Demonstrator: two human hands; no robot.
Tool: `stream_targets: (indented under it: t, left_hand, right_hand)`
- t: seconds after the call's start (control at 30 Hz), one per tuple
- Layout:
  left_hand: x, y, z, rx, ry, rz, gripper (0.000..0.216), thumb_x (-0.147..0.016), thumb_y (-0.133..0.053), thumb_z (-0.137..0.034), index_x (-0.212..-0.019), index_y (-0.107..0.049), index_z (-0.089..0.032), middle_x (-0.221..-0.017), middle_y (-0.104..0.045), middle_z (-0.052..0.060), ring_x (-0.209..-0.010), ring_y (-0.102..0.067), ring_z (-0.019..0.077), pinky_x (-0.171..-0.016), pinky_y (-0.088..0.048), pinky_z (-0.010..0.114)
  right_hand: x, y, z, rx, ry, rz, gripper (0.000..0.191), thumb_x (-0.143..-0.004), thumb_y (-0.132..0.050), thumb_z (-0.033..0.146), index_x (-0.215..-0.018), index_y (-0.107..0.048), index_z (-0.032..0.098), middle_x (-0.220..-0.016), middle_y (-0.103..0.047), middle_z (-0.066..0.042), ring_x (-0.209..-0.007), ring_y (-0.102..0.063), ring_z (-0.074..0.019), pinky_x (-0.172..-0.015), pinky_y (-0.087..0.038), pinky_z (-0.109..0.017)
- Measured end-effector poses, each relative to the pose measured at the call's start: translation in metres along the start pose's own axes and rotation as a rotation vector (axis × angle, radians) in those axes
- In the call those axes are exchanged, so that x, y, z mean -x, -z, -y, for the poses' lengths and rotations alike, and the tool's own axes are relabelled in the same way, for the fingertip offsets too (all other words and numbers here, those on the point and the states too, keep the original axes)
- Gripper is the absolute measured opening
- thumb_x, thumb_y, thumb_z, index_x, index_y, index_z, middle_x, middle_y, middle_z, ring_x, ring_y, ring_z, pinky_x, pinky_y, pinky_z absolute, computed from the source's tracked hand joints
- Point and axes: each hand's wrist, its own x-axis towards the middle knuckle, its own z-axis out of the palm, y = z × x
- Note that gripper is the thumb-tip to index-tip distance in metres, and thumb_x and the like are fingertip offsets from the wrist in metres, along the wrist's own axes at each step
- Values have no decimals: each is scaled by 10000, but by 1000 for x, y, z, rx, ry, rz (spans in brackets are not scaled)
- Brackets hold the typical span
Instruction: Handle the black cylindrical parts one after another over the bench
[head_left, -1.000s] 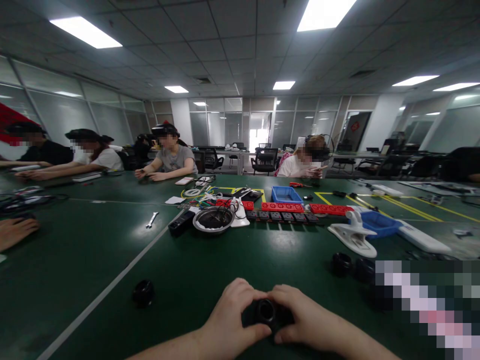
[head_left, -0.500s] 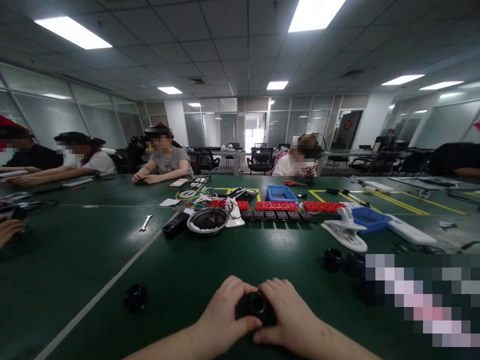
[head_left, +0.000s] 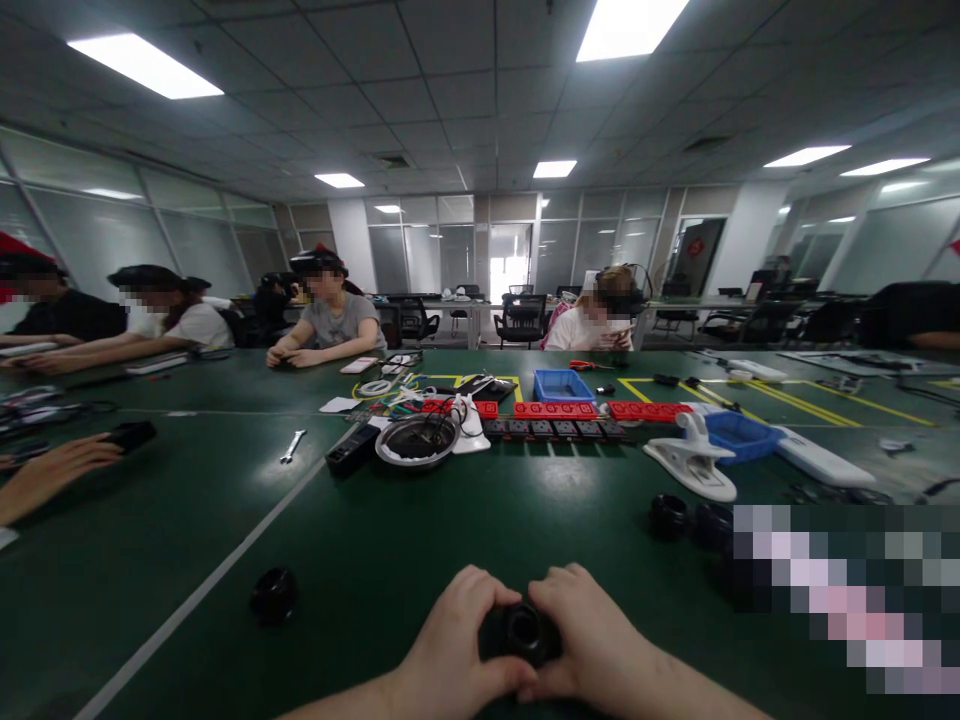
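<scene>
Far left of frame: co-worker's hand (head_left: 60,470) w/ blk object (head_left: 136,436) at fingertips; mid-left: open-end wrench (head_left: 293,446) on green tabletop (head_left: 360,550); lower left: loose blk ring-shaped part (head_left: 274,596); btm ctr: L hand (head_left: 452,635) & R hand (head_left: 589,632), fingers curled round opp. sides of blk cylindrical part (head_left: 523,629) w/ round central opening, thumbs meeting at near side; right of ctr: similar blk part (head_left: 669,517) below white clamp stand (head_left: 694,472)
</scene>
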Motion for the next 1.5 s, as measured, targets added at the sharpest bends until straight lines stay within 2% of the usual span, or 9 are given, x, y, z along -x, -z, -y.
stream_targets:
  t: [0.1,0.27,0.47,0.6,0.8,1.0,1.13,1.37,1.5]
  left_hand:
    - [0,-1,-1,-21,51,-45,346,-626,-780,-278,-888,-585,-163,-866,-544,29,-820,-505,215,-710,-405,297]
    - [0,3,4,46,-66,34,434,-693,-726,-277,-1084,-546,-214,-947,-550,30,-883,-506,212,-774,-415,305]
    - [-1,1,6,-1,-72,72,314,-778,-610,-268,-1088,-565,-264,-957,-574,35,-905,-517,232,-781,-429,333]
    - [-2,-5,10,-41,20,-1,285,-727,-633,-304,-1000,-592,-232,-936,-586,41,-893,-540,258,-774,-449,370]
    - [0,-11,17,-123,107,-103,328,-717,-622,-386,-982,-580,-198,-913,-586,54,-877,-556,278,-764,-469,414]
    - [-2,-2,18,-95,-68,29,330,-776,-574,-322,-1105,-559,-298,-1033,-605,24,-962,-556,250,-824,-472,357]
    - [-1,0,20,-79,-81,76,347,-763,-595,-325,-1110,-570,-331,-1012,-623,9,-934,-575,241,-802,-487,326]
    - [1,-10,27,-186,95,-83,369,-722,-583,-429,-1025,-610,-219,-907,-641,47,-802,-600,263,-690,-522,377]
    - [0,-11,29,-177,39,-90,356,-740,-576,-429,-1037,-597,-235,-933,-637,38,-851,-598,259,-734,-518,373]
  right_hand:
    - [1,-2,9,99,-22,-91,522,-521,-697,613,-755,-617,153,-729,-623,-53,-715,-540,-241,-727,-361,-386]
    - [4,9,-6,-65,143,7,624,-514,-747,541,-999,-600,177,-924,-592,-59,-832,-528,-239,-734,-394,-345]
    - [0,17,-24,-89,310,102,335,-647,-744,350,-912,-633,177,-848,-580,-8,-810,-529,-169,-718,-397,-254]
    - [-4,7,-16,-21,185,27,400,-620,-691,526,-795,-613,174,-711,-585,9,-663,-529,-161,-614,-393,-257]
    - [-1,-9,3,136,-7,-147,569,-563,-619,672,-770,-593,144,-745,-622,-60,-706,-541,-233,-717,-395,-385]
    - [0,8,-22,15,274,-7,537,-659,-665,536,-1035,-579,162,-927,-601,-53,-806,-539,-195,-683,-403,-278]
    - [-2,14,-31,-57,358,75,396,-694,-693,424,-984,-595,172,-870,-610,-3,-798,-544,-149,-683,-394,-224]
    - [0,-2,-1,131,-16,7,552,-647,-538,697,-740,-612,158,-677,-636,-49,-664,-566,-226,-652,-404,-354]
    - [3,-1,0,144,-5,-58,606,-592,-566,725,-764,-614,146,-747,-636,-74,-717,-561,-241,-736,-396,-407]
